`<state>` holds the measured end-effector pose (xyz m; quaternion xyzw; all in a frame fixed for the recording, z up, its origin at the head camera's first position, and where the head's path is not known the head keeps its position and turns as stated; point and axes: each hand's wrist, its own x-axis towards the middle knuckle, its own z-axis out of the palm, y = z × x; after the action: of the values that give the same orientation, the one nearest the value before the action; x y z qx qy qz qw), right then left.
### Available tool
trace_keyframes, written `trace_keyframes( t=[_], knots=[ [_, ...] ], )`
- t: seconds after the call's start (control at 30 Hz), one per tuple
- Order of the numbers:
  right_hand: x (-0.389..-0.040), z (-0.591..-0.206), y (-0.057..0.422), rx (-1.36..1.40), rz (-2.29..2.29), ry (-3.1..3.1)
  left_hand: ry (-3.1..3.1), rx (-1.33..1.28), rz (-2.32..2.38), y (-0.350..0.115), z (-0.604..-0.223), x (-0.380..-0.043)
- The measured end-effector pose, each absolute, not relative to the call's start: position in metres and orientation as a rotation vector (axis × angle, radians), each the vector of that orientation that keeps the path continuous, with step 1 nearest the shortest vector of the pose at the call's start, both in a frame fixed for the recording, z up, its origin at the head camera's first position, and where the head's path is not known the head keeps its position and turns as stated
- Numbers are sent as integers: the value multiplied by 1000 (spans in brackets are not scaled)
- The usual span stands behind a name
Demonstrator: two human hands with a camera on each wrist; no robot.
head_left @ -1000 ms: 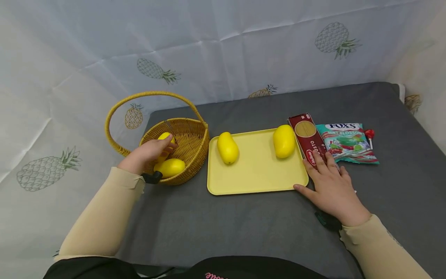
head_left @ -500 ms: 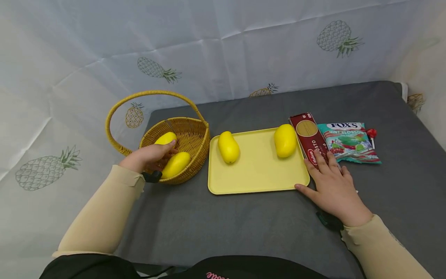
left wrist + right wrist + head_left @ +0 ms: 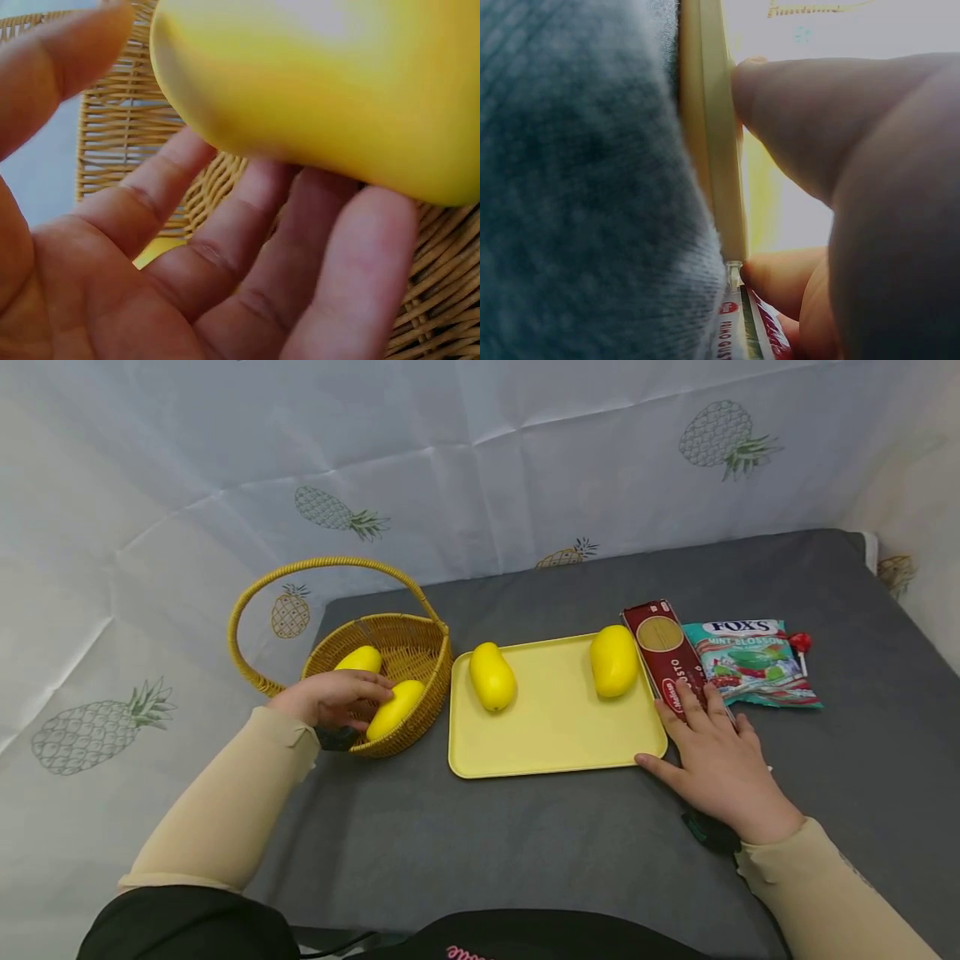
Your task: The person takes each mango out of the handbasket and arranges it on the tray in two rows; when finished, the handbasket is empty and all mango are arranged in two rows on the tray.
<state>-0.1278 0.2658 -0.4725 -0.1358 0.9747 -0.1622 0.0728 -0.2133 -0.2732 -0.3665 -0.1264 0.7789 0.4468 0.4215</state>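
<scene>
My left hand reaches into the yellow wicker basket. Its fingertips touch the near yellow mango, and in the left wrist view the fingers extend under that fruit while the thumb stays apart from it. A second mango lies farther back in the basket, partly covered by the hand. With fingers spread, my right hand rests on the lower end of a dark red pasta box; its thumb touches the corner of the yellow tray.
Two more mangoes sit on the tray, one at the left and another at the right. Right of the box lie a teal candy bag and a red lollipop. The basket's tall handle arches over its opening.
Within the basket, my left hand has shifted from the back mango to the near one. The near mango has turned and moved right and away. The right hand stays in place.
</scene>
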Motion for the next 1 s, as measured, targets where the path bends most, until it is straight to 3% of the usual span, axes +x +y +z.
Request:
trace_keyframes(
  t=[0.47,1.0],
  knots=[
    [-128,-473,265,-401,-487,2926,1932,-233,1119,-274,-376,-223],
    [-128,-473,266,-414,-490,2937,2160,-185,1123,-270,-357,-220]
  ],
)
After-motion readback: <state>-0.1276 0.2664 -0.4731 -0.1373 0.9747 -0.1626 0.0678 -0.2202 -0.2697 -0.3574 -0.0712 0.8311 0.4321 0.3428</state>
